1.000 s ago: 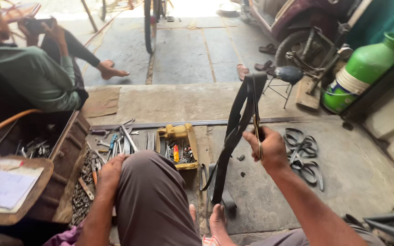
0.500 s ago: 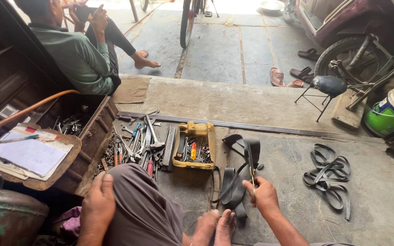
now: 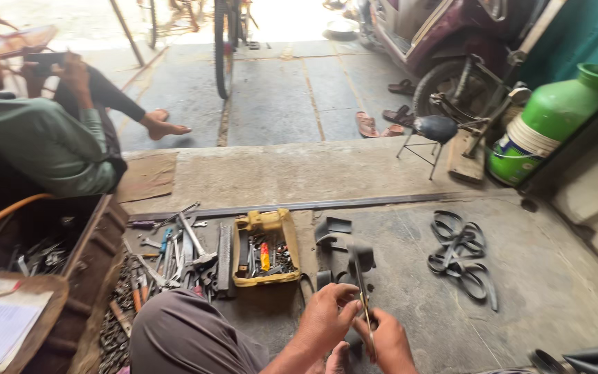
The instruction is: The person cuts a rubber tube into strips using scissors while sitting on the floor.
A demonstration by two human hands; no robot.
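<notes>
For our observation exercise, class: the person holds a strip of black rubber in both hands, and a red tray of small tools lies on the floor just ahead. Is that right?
Not quite. In the head view the tray is yellow, not red. The rest holds: the left hand and the right hand both grip the strip of black rubber, with the tray on the floor just ahead.

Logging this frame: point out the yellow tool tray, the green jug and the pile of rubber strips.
yellow tool tray (image 3: 266, 221): head view, far rim.
green jug (image 3: 562, 111): head view, middle of body.
pile of rubber strips (image 3: 461, 253): head view, centre of pile.
</notes>
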